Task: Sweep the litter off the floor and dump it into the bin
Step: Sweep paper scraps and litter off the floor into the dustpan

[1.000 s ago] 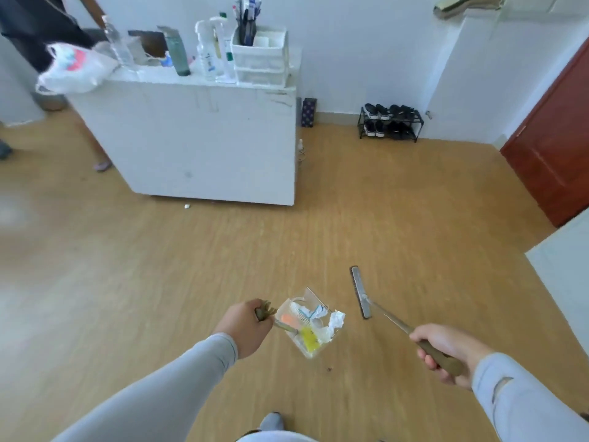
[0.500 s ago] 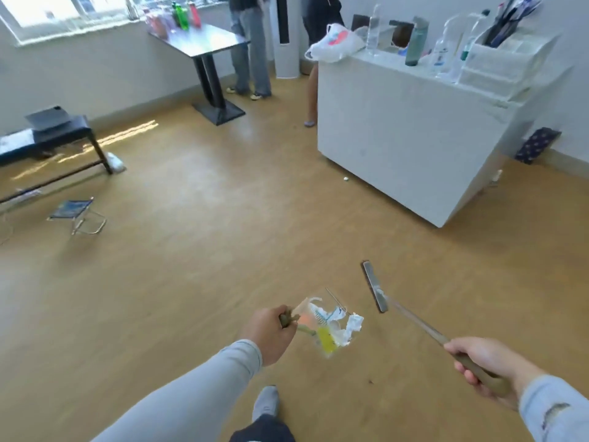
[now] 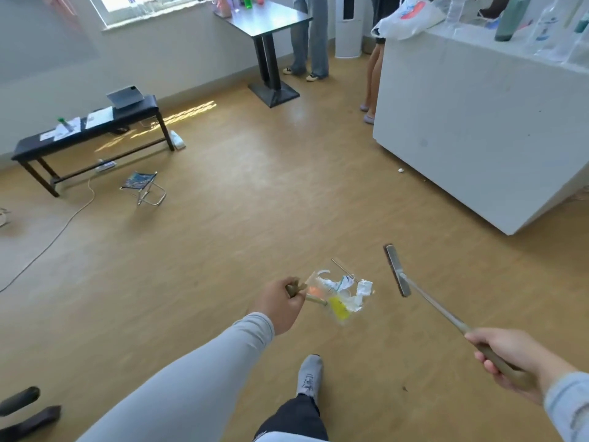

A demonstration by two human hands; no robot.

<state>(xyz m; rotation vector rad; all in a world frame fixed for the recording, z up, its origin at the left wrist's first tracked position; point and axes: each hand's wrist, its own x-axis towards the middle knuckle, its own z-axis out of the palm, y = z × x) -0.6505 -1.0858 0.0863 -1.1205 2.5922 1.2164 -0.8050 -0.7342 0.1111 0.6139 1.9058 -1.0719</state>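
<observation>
Litter [image 3: 342,293] — white scraps, a yellow piece and something orange — lies in a clear dustpan [image 3: 338,291] held above the floor [image 3: 223,237] at lower centre of the frame. The left hand [image 3: 280,306] has its fingers wrapped round the dustpan's handle. The right hand [image 3: 506,362], at lower right, has its fingers closed on the handle of a brush [image 3: 396,271], whose head hangs in the air just right of the dustpan, not touching it. One white crumb [image 3: 400,170] lies on the floor by the foot of the white desk [image 3: 478,129] at upper right. On that desk sit a plastic bag [image 3: 406,17] and bottles. At upper left stands a black bench [image 3: 92,129] with papers and a tablet, a folding stool [image 3: 143,186] before it and a cable [image 3: 54,237] trailing across the floor. A dark table [image 3: 264,19] stands at top centre — two people's legs beside it. The wearer's shoe [image 3: 309,378] shows at the bottom.
</observation>
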